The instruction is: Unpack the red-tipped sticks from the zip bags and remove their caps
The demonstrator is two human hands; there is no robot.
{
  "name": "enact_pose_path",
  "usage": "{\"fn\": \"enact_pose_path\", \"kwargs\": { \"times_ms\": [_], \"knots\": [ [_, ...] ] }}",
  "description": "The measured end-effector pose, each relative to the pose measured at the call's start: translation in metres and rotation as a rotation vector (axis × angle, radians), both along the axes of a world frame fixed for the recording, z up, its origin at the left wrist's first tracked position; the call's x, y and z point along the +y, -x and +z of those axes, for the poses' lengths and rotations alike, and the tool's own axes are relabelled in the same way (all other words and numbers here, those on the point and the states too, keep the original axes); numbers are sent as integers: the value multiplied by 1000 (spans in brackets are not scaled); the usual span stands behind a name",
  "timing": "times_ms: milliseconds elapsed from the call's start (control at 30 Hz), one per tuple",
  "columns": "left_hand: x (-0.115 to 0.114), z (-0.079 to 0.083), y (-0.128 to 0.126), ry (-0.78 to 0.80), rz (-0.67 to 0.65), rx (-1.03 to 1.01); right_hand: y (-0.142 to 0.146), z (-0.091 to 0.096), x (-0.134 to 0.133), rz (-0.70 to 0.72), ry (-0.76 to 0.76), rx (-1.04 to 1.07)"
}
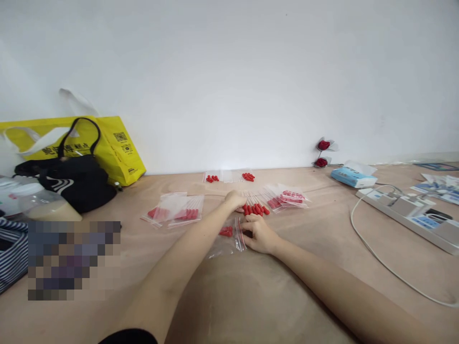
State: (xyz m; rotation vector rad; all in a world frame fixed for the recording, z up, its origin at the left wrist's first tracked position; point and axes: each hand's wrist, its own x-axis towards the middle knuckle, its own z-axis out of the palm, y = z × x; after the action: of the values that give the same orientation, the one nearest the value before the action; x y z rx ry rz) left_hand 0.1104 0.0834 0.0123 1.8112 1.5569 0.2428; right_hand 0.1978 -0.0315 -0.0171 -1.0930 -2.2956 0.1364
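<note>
Several thin pale sticks with red tips [255,209] lie fanned out in front of my hands. My left hand [235,199] is at the left side of this fan, its fingers bent together and partly hidden; what they grip cannot be made out. Nearer to me, my right hand [261,234] curls with its thumb and fingers at the edge of a clear zip-lock bag [239,235], just below the red tips. Left of that bag, more red tips [226,231] show in clear plastic, partly behind my left forearm.
Filled bags lie left [186,214] and right [287,198], with red-tipped sticks [248,177] by the wall. A yellow bag [125,153], black bag [86,186] and jar [50,205] stand left. Right are a tissue pack [353,176], power strip [405,215] and cable [373,265].
</note>
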Motion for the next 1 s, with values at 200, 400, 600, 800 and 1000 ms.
{"fn": "enact_pose_path", "kwargs": {
  "times_ms": [200,400,600,800,1000],
  "knots": [
    [-16,17,32,-192,-91,74,0,0,1,-5,-1,-5],
    [-68,9,100,-491,-198,32,0,0,2,24,-10,37],
    [-70,1,126,-635,-280,130,0,-1,4,52,27,104],
    [10,9,90,-526,-102,259,-1,-1,4,73,38,126],
    [25,-1,70,-393,26,246,0,1,3,91,42,126]
  ]
}}
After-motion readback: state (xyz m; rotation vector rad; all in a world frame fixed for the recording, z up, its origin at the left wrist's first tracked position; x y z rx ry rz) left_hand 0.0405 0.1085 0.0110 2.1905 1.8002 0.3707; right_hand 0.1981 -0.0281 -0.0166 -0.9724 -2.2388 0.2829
